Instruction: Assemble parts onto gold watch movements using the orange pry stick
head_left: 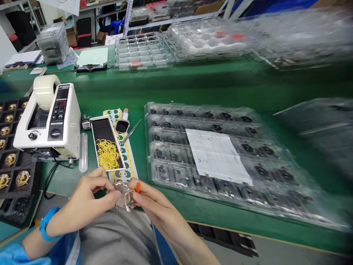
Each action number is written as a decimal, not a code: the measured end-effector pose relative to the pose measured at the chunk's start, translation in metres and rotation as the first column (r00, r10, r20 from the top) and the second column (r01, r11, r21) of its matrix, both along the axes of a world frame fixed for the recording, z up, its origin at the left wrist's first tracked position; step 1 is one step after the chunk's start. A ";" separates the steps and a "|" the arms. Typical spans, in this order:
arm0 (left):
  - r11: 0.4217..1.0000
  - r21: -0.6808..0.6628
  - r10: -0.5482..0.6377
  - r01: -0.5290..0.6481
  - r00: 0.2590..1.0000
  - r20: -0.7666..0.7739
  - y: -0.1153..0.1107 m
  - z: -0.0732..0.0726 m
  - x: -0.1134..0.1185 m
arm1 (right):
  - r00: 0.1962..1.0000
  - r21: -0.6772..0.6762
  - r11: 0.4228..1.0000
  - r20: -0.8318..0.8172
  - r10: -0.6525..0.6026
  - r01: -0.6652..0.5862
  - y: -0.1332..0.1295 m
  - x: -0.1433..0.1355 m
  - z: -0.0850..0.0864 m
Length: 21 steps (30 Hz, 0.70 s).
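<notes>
A round, shiny watch case is held up over the lap, close to the bench's front edge. My left hand wears a blue wristband and pinches the left side of the case between thumb and fingers. On the right side, my right hand grips the case's edge; a small orange piece shows at its fingertips. A thin pale strip lies across the case. Just beyond the hands is a shallow white-rimmed box with a heap of yellow rings. Tweezers rest beside a smartwatch.
A white tape dispenser stands at left, by a black foam tray of gold round parts. Stacked clear plastic trays with a white paper fill the right. More trays and a clipboard sit on the rear ledge.
</notes>
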<state>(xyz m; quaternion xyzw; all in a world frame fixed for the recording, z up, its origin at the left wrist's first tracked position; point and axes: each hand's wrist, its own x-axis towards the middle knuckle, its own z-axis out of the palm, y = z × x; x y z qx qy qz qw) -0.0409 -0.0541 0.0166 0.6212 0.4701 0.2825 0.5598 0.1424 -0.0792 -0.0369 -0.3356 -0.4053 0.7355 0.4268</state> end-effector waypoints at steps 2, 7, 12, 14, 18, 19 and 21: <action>1.000 0.008 0.005 -0.005 1.000 -0.012 -0.001 -0.001 0.000 | 1.000 -0.059 0.998 -0.014 -0.007 0.007 0.000 -0.001 0.002; 0.977 0.212 0.045 -0.010 0.986 -0.161 -0.007 -0.002 0.004 | 1.000 -0.067 0.997 0.002 -0.031 0.031 -0.001 -0.004 0.006; 0.826 0.557 0.313 -0.087 0.893 -0.323 -0.009 0.001 -0.010 | 0.996 -0.039 0.996 0.041 -0.073 0.075 -0.002 -0.003 0.010; 0.761 0.630 0.372 -0.158 0.901 -0.223 -0.007 0.001 -0.018 | 0.995 -0.046 0.996 0.056 -0.078 0.080 -0.001 -0.002 0.013; 0.808 0.579 0.128 -0.111 0.992 0.012 -0.004 -0.004 -0.014 | 0.993 0.042 0.997 0.101 -0.062 0.058 -0.005 -0.002 0.009; 0.837 0.543 0.046 -0.076 0.997 0.068 -0.005 -0.005 -0.009 | 0.992 0.067 0.997 0.114 -0.050 0.043 -0.009 -0.002 0.004; 0.881 0.472 -0.103 -0.010 0.972 0.213 -0.007 -0.009 0.003 | 0.987 0.132 0.991 0.159 -0.022 0.001 -0.017 0.002 -0.008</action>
